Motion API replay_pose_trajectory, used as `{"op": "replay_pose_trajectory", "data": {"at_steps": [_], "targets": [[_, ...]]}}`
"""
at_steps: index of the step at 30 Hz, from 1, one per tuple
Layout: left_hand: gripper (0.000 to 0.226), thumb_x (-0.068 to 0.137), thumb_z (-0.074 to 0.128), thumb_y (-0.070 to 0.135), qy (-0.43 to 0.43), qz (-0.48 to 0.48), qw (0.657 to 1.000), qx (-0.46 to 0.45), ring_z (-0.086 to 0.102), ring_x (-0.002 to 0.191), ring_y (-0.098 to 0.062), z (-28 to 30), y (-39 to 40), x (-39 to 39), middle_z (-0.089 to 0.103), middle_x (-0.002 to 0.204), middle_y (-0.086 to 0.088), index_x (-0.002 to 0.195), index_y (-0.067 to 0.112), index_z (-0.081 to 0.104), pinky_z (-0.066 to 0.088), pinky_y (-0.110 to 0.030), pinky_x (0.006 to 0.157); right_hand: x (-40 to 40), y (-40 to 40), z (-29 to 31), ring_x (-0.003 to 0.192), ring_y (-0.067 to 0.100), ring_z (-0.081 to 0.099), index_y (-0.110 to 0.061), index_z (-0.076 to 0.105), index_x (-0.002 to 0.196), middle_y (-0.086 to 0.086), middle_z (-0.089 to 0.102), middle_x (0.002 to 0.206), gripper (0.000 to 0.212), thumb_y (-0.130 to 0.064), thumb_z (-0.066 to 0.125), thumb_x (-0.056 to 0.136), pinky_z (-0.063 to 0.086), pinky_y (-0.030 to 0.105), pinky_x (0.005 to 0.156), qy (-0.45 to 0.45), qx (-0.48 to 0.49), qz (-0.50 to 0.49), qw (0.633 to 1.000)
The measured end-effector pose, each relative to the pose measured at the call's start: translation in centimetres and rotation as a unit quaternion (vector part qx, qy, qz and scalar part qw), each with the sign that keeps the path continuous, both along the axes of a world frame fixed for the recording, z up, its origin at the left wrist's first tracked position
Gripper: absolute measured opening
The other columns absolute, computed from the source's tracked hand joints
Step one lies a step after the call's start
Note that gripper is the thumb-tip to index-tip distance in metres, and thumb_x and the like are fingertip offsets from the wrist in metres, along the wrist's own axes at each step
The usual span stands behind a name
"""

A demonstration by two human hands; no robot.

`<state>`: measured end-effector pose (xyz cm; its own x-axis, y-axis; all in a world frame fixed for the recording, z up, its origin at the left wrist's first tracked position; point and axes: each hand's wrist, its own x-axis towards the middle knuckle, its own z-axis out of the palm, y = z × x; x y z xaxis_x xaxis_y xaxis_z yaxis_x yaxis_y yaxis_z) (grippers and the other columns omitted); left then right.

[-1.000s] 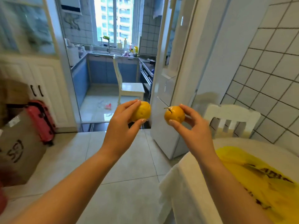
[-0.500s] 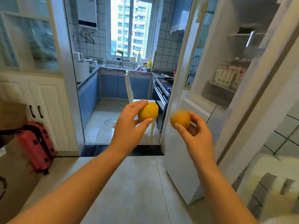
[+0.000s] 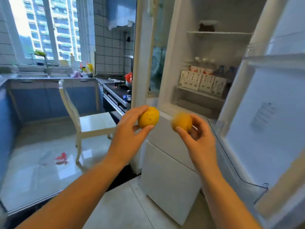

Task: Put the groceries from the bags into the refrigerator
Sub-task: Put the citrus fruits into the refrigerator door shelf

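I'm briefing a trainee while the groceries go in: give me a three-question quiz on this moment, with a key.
1. True or false: the refrigerator upper door stands open.
2. What does each hand hold?
A. a milk carton each
B. one yellow-orange fruit each
C. nothing
3. Fill the gap: the row of white cartons stands on a ____ inside the refrigerator.

Key
1. True: the shelves show.
2. B: the left hand pinches the left fruit, the right hand the right fruit, both in front of the open compartment.
3. shelf
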<state>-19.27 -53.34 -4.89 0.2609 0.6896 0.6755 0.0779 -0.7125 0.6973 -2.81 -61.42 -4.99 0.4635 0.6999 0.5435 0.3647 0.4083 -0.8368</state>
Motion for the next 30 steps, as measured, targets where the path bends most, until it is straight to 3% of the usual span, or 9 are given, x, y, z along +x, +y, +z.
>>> {"op": "replay_pose_trajectory", "data": {"at_steps": [6, 10, 13, 16, 19, 23, 25, 30], "targets": [[0.055, 0.082, 0.067, 0.009, 0.017, -0.136, 0.991, 0.001, 0.039, 0.109, 0.023, -0.7, 8.7, 3.6, 0.039, 0.121, 0.026, 0.127, 0.030, 0.044, 0.038, 0.000, 0.085, 1.6, 3.9, 0.1, 0.094, -0.016, 0.055, -0.040, 0.049, 0.106, -0.021, 0.054, 0.111, 0.045, -0.019, 0.073, 0.076, 0.045, 0.004, 0.081, -0.028, -0.041, -0.133, 0.990], [0.052, 0.085, 0.061, 0.010, 0.028, -0.216, 0.976, -0.003, 0.038, 0.116, 0.014, -1.8, 11.7, 8.0, 0.041, 0.127, 0.007, 0.133, 0.018, 0.042, 0.040, -0.008, 0.095, 4.1, 4.8, 0.0, 0.092, -0.019, 0.053, -0.034, 0.047, 0.113, -0.021, 0.051, 0.112, 0.046, -0.018, 0.073, 0.077, 0.042, -0.001, 0.076, -0.032, -0.059, -0.225, 0.972], [0.053, 0.086, 0.060, 0.009, 0.034, -0.268, 0.963, 0.005, 0.041, 0.117, -0.005, -2.2, 13.4, 12.0, 0.038, 0.131, -0.002, 0.132, 0.023, 0.038, 0.040, -0.010, 0.096, 6.6, 5.5, -0.1, 0.097, -0.008, 0.055, -0.035, 0.044, 0.119, -0.019, 0.049, 0.113, 0.051, -0.020, 0.072, 0.079, 0.040, -0.003, 0.073, -0.037, -0.077, -0.287, 0.954], [0.062, 0.086, 0.063, 0.003, 0.043, -0.296, 0.953, 0.045, 0.039, 0.114, -0.007, -2.6, 15.1, 16.8, 0.035, 0.130, -0.004, 0.133, 0.030, 0.034, 0.041, -0.014, 0.094, 9.4, 6.0, -0.6, 0.109, 0.012, 0.056, -0.033, 0.041, 0.132, -0.005, 0.045, 0.129, 0.061, -0.023, 0.071, 0.080, 0.044, 0.005, 0.080, -0.052, -0.108, -0.343, 0.932], [0.068, 0.086, 0.065, 0.008, 0.091, -0.325, 0.940, 0.048, 0.035, 0.113, -0.008, -2.2, 16.0, 21.7, 0.026, 0.126, 0.005, 0.131, 0.042, 0.028, 0.037, -0.012, 0.093, 11.9, 6.2, -0.5, 0.112, 0.015, 0.055, -0.034, 0.043, 0.130, -0.005, 0.040, 0.131, 0.059, -0.021, 0.071, 0.080, 0.046, 0.007, 0.082, -0.044, -0.108, -0.389, 0.914], [0.064, 0.085, 0.067, 0.014, 0.124, -0.400, 0.905, 0.075, 0.036, 0.109, 0.001, -1.6, 16.7, 27.3, 0.023, 0.126, 0.013, 0.126, 0.045, 0.029, 0.037, -0.002, 0.086, 14.4, 6.4, -0.2, 0.112, 0.013, 0.054, -0.033, 0.045, 0.125, -0.007, 0.041, 0.127, 0.055, -0.024, 0.072, 0.078, 0.049, 0.012, 0.084, -0.051, -0.121, -0.426, 0.895], [0.060, 0.086, 0.065, 0.016, 0.138, -0.448, 0.879, 0.087, 0.037, 0.111, 0.004, -1.4, 17.3, 29.6, 0.029, 0.130, 0.012, 0.129, 0.041, 0.030, 0.039, -0.008, 0.093, 15.0, 6.3, -0.2, 0.112, 0.009, 0.050, -0.039, 0.044, 0.121, -0.014, 0.042, 0.121, 0.053, -0.028, 0.072, 0.077, 0.046, 0.017, 0.088, -0.096, -0.154, -0.449, 0.875], [0.059, 0.085, 0.065, 0.028, 0.218, -0.500, 0.822, 0.163, 0.036, 0.112, 0.002, -1.1, 18.9, 33.9, 0.038, 0.135, 0.011, 0.133, 0.036, 0.031, 0.030, -0.010, 0.090, 15.9, 5.4, 0.0, 0.106, -0.003, 0.042, -0.043, 0.044, 0.118, -0.018, 0.048, 0.116, 0.052, -0.028, 0.073, 0.078, 0.032, 0.002, 0.084, -0.192, -0.266, -0.478, 0.815]]}}
